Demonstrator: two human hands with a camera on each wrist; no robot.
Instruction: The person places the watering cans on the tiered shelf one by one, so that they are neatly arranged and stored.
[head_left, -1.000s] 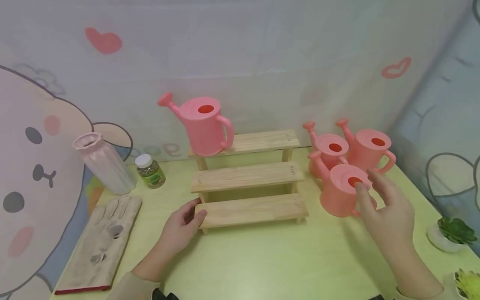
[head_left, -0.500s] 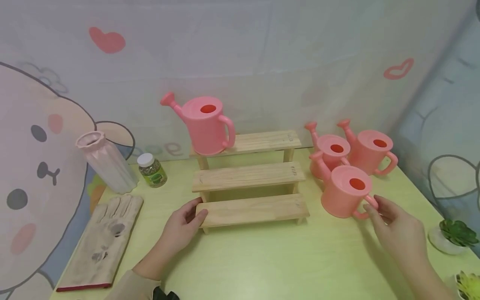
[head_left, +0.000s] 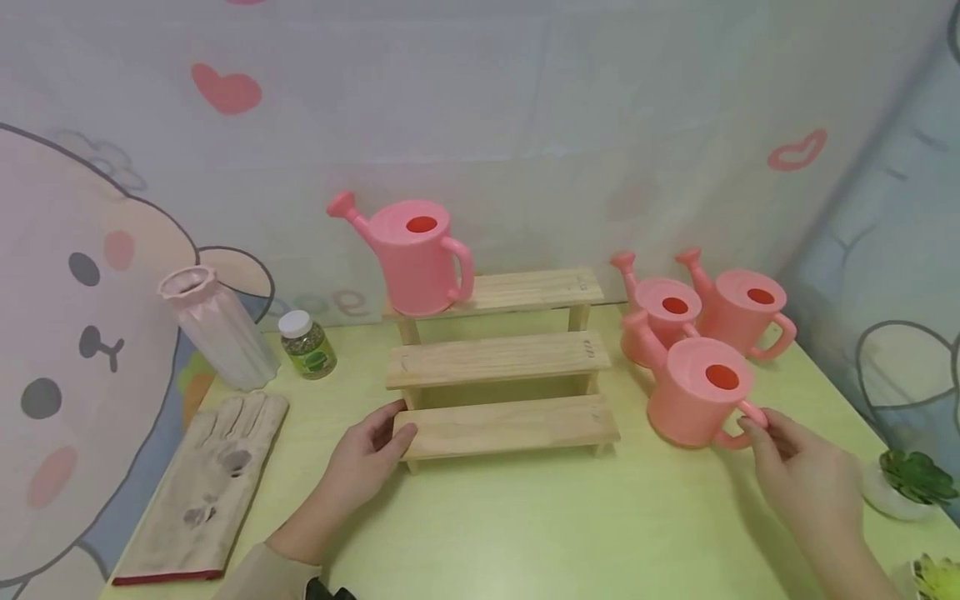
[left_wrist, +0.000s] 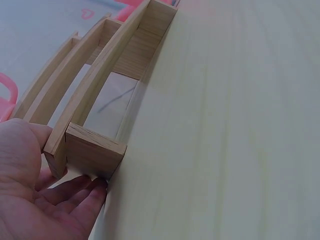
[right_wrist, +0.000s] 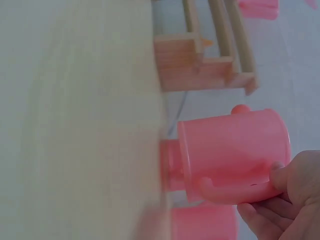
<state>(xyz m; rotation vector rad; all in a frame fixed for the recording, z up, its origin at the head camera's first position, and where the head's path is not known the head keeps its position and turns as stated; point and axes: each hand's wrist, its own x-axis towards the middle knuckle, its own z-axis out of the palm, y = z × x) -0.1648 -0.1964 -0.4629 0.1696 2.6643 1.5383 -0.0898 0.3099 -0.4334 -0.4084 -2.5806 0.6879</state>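
Note:
My right hand (head_left: 810, 475) pinches the handle of the front pink watering can (head_left: 693, 408) between thumb and fingers. In the right wrist view that can (right_wrist: 230, 150) appears slightly off the table, its spout hidden behind its body. Two more pink watering cans (head_left: 651, 337) (head_left: 738, 321) stand close behind it. At the middle, my left hand (head_left: 360, 458) grips the left end of the three-step wooden stand (head_left: 510, 429). Its thumb lies on the lowest board, and the left wrist view shows the fingers beside the leg (left_wrist: 92, 152). Another pink watering can (head_left: 416, 271) sits on the top step's left end.
On the left lie a work glove (head_left: 202, 492), a ribbed pale vase (head_left: 221, 333) and a white-capped jar (head_left: 307, 346). Potted succulents (head_left: 915, 479) (head_left: 937, 579) stand at the right edge. A printed cloth (head_left: 525, 125) hangs behind the table (head_left: 525, 533).
My right hand came down from above the front watering can to its handle and took hold of it. The can has shifted slightly right. My left hand stays on the stand.

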